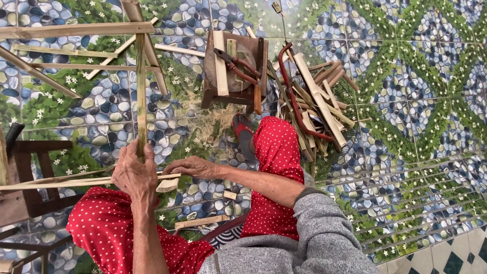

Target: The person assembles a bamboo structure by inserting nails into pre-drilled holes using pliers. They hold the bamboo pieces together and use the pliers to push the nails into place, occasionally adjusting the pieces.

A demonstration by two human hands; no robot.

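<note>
Two bare hands work just above the lap, at about seven o'clock in the view. The left hand (134,175) is wrapped round the lower end of a green bamboo strip (141,91) that stands up toward twelve o'clock, its top meeting a loose frame of bamboo slats (66,53) at ten o'clock. The right hand (190,165), just beside the left at its three o'clock, lies palm down with curled fingers on a pale split slat (76,181) that runs off toward nine o'clock; whether it truly pinches the slat or only presses on it is hard to tell from here. Red trousers with white dots (276,152) cover both knees, and a grey sleeve (324,228) fills five o'clock.

Short offcuts (200,221) lie on the pebble-patterned floor tiles (416,101) between the knees. Farther out, at twelve o'clock, a small wooden stool (215,91) carries a flat bamboo piece and red-handled pliers (236,68). To its right, at one o'clock, a heap of split bamboo sticks (317,106) rests on the floor with a red-framed saw (291,96) across it.
</note>
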